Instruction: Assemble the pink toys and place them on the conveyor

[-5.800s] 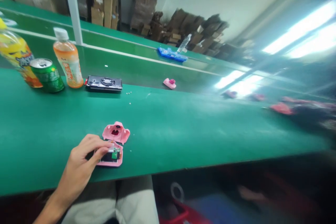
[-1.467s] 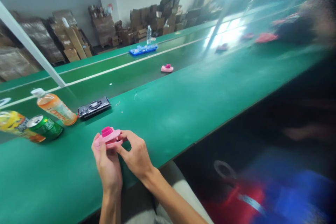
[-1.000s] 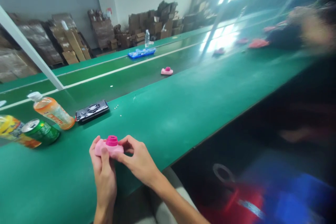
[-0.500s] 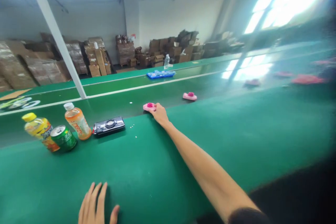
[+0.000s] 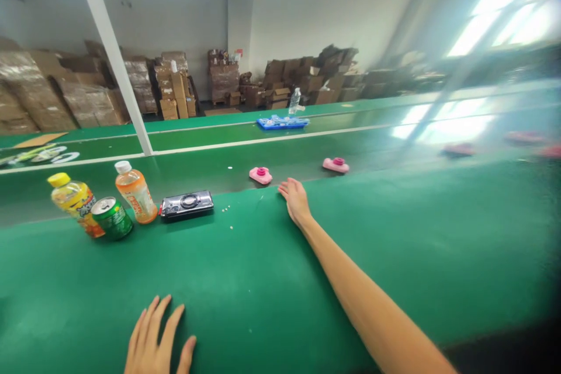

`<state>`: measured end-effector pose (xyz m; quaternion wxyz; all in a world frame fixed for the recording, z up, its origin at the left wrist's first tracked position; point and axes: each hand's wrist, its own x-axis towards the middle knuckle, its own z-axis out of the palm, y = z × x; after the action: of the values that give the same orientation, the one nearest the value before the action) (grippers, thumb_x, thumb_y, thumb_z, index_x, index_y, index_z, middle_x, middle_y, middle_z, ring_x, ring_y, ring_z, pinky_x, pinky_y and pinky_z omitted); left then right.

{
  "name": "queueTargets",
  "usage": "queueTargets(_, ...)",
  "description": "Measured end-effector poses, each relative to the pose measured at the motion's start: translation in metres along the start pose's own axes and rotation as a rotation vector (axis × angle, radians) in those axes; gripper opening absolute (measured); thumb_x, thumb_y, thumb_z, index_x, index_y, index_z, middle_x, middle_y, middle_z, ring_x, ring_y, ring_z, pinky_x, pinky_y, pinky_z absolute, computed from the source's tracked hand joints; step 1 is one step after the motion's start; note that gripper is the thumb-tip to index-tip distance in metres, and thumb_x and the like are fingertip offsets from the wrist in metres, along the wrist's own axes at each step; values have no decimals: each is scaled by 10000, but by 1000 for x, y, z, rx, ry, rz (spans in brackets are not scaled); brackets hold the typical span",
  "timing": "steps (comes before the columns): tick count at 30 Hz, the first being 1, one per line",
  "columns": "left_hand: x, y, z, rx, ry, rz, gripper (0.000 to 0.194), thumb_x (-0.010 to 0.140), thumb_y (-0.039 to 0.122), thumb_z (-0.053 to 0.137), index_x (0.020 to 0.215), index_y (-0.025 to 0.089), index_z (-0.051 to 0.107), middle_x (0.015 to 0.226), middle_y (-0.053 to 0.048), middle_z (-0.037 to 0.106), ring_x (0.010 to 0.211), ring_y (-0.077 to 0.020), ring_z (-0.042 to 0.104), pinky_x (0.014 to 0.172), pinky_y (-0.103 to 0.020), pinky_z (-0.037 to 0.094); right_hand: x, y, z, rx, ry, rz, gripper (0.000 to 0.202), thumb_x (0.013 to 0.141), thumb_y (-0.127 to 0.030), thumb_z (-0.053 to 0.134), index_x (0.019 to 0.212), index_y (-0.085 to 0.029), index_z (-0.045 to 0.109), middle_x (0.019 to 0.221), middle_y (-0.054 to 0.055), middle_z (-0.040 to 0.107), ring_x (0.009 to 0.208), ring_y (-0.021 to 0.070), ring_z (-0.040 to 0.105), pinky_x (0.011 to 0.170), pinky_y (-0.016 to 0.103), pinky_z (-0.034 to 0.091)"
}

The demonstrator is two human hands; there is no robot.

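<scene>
Fingers spread, my left hand (image 5: 156,336) hovers over or rests on the green tabletop (image 5: 245,280) at the bottom; it holds nothing. My right hand (image 5: 295,201) reaches forward to the far edge of that surface, its fingers extended and nothing in them. Just left of its fingertips, apart from them, a pink toy camera (image 5: 260,175) with a darker pink lens lies on the dark green belt. A second pink toy camera (image 5: 336,165) lies farther right on the belt.
A phone in a dark case (image 5: 187,205), an orange drink bottle (image 5: 136,193), a green can (image 5: 112,218) and a yellow-capped bottle (image 5: 76,204) stand at left. Beyond are a blue tray (image 5: 283,123), a clear bottle (image 5: 294,101) and a white post (image 5: 111,52). Blurred pink items lie far right.
My right hand has let go of the nearer pink toy camera and drawn back to the right of it. The view has shifted slightly; my left hand stays low and spread.
</scene>
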<state>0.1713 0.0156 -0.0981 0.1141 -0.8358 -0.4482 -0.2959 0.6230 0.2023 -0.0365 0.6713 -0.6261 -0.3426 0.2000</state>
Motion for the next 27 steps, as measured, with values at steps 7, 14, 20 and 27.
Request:
queueTargets(7, 62, 41, -17, -400, -116, 299, 347, 915, 310, 673, 1262, 302, 671, 1208, -42, 778, 1134, -251, 735, 988, -314, 585, -38, -13, -27, 257, -81, 70, 664, 895, -855, 417, 964, -212, 571, 779, -11, 575, 566, 130, 586, 511, 269, 523)
queueTargets(14, 158, 81, 28, -1130, -393, -199, 668, 883, 294, 672, 1504, 183, 453, 1158, -104, 740, 717, -157, 656, 733, -286, 550, -100, -52, 13, 361, -564, 112, 798, 696, -969, 543, 1020, -246, 646, 743, 3, 570, 507, 167, 545, 407, 300, 468)
queueTargets(20, 186, 63, 54, -1258, -250, -567, 310, 924, 373, 577, 1110, 131, 634, 811, -5, 636, 576, -102, 496, 579, -221, 422, -167, -33, 50, 400, -773, -13, 829, 759, -956, 456, 1260, -309, 582, 1252, 161, 639, 1129, 351, 673, 885, 502, 598)
queueTargets(27, 176, 71, 47, -1435, -328, -581, 462, 958, 483, 431, 1086, 104, 663, 590, 59, 475, 408, -96, 407, 410, -207, 364, -152, 17, 37, 137, -737, -376, 936, 633, -1001, 507, 1225, -286, 631, 1215, 213, 605, 1060, 405, 670, 731, 483, 611)
